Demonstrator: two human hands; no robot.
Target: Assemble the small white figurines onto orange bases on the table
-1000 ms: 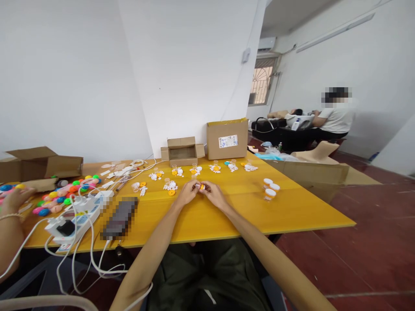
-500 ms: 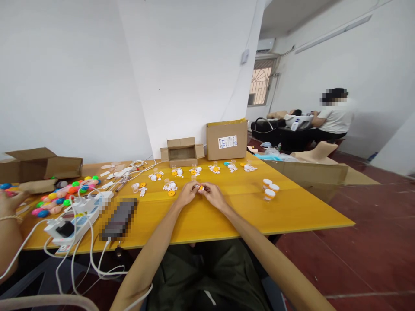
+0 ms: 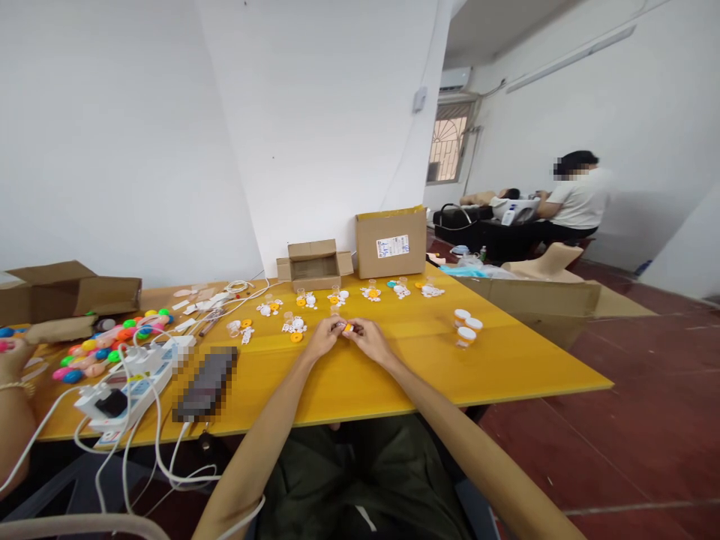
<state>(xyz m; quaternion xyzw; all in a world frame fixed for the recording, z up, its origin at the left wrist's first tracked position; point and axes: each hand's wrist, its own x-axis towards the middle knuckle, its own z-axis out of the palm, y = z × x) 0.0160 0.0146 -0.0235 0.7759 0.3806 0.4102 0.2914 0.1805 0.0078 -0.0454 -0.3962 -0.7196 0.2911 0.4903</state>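
The largest item is the yellow desk (image 3: 506, 367), its surface bare around the forearms. At its far edge stand a closed carton (image 3: 390, 266) and, to the left of it, a smaller open carton (image 3: 313, 283) with flaps spread.

Both hands meet over the middle of the desk, near the loose parts. The right hand (image 3: 368, 339) has its fingers drawn in to a narrow pinch on a small piece. The left hand (image 3: 325, 337) has its fingers bent towards the same spot; whether they are closed on anything cannot be told at this size.

Three white-lidded containers (image 3: 466, 332) stand together on the right of the desk, well apart from the hands. Clusters of small white and orange parts (image 3: 294, 325) lie in separate groups beyond and left of the hands. A clear cup (image 3: 335, 310) stands just past the fingertips.

Smallest is the orange-and-white piece (image 3: 348, 327), located between the two hands. The step in hand is judged to be close two-handed work on this piece. The next move calls for a steady right pinch and fine left-hand alignment.
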